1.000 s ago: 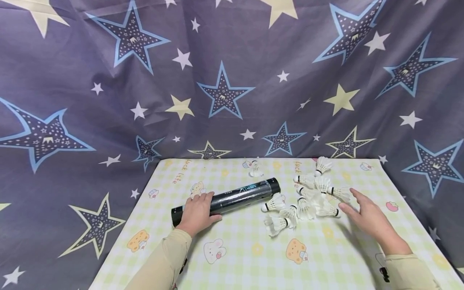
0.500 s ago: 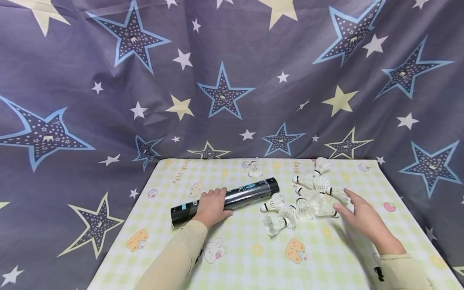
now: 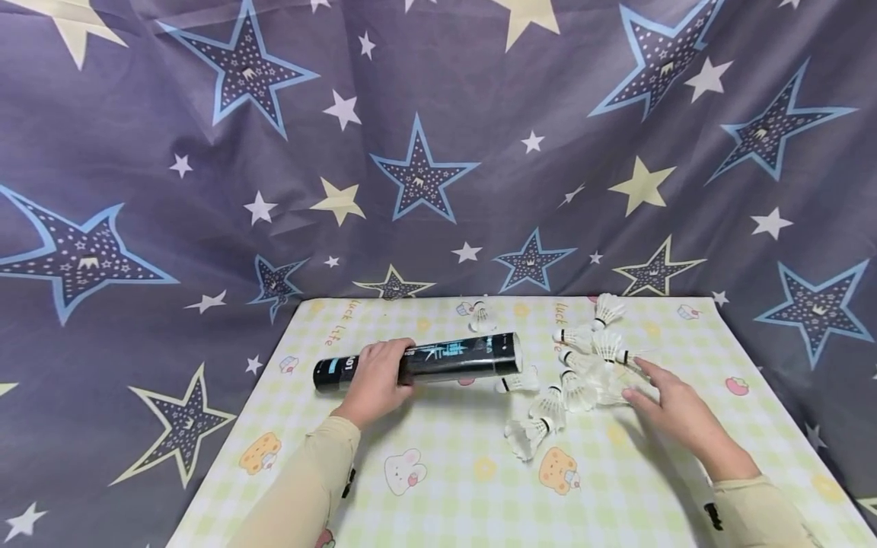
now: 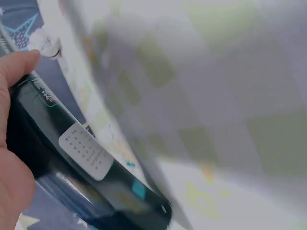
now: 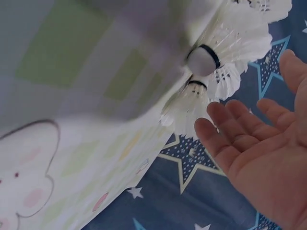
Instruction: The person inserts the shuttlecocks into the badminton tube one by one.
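A star-printed cloth (image 3: 438, 152) hangs behind and around everything, grey-purple with blue and cream stars. In front of it the desk (image 3: 479, 472) wears a pale green-and-yellow check cover with cartoon animals; near its far edge I can read "luck life" in orange script, twice, running sideways.

The black tube (image 3: 418, 363) lies roughly left to right in the left half of the desk, looking lifted a little off the cover, with its open mouth turned right towards the pile. The left hand (image 3: 373, 380) grasps it round the middle, fingers curled over the barrel. The tube carries pale teal lettering and a white mark near its left end, but neither is sharp enough to read; the left wrist view shows a silvery dotted sticker on it, no words legible.

To the right lies a loose heap of white shuttlecocks (image 3: 582, 373), about ten, feathers tangled, with one more apart at the far edge. The right hand (image 3: 668, 407) reaches into the heap's right side, fingers released and spread, holding nothing; the right wrist view shows its fingers (image 5: 230, 129) just beside two cork heads.

I judge this the start of a pick: tube steadied, one shuttlecock about to be chosen. The next move calls for pinching a single one free of its neighbours without crushing feathers.
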Motion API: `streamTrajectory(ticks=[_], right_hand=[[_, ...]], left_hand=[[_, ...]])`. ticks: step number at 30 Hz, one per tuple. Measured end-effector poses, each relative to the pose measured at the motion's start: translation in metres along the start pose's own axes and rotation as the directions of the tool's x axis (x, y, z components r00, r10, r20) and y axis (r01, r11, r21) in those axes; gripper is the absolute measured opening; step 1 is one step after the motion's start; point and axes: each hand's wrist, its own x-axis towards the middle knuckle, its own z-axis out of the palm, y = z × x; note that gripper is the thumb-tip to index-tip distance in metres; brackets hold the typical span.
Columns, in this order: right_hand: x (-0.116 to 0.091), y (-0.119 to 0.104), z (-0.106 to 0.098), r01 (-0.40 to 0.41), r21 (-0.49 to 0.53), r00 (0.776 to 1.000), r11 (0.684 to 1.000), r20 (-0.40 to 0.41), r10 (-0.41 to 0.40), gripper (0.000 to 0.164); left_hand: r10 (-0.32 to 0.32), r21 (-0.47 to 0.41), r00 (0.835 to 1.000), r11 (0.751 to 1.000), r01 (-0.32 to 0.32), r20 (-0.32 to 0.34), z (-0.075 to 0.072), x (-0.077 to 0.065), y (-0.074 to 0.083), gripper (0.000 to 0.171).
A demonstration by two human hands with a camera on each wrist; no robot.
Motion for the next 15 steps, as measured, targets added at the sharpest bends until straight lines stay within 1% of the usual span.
streamTrajectory(ticks=[3,5,8,11,15], right_hand=[[0.002,-0.005,0.005,0.094,-0.032,0.995,0.995,-0.039,-0.095,0.064],[0.003,-0.009,0.009,0.169,-0.080,0.981,0.982,-0.079,-0.176,0.060],[0.004,-0.012,0.015,0.264,-0.155,0.950,0.952,-0.131,-0.285,0.059],[0.007,-0.013,0.021,0.321,-0.210,0.923,0.923,-0.150,-0.355,0.057],[0.010,-0.012,0.027,0.393,-0.269,0.880,0.879,-0.165,-0.444,0.056]], left_hand=[[0.019,-0.065,0.999,0.998,-0.021,-0.037,-0.009,-0.001,-0.002,0.077],[0.024,-0.087,0.999,0.996,-0.028,-0.049,-0.013,-0.002,-0.002,0.077],[0.029,-0.088,0.998,0.995,-0.034,-0.058,-0.014,-0.002,-0.002,0.078],[0.031,-0.074,0.998,0.997,-0.035,-0.054,-0.012,-0.004,-0.003,0.078],[0.032,-0.046,0.998,0.998,-0.034,-0.045,-0.009,-0.006,-0.003,0.079]])
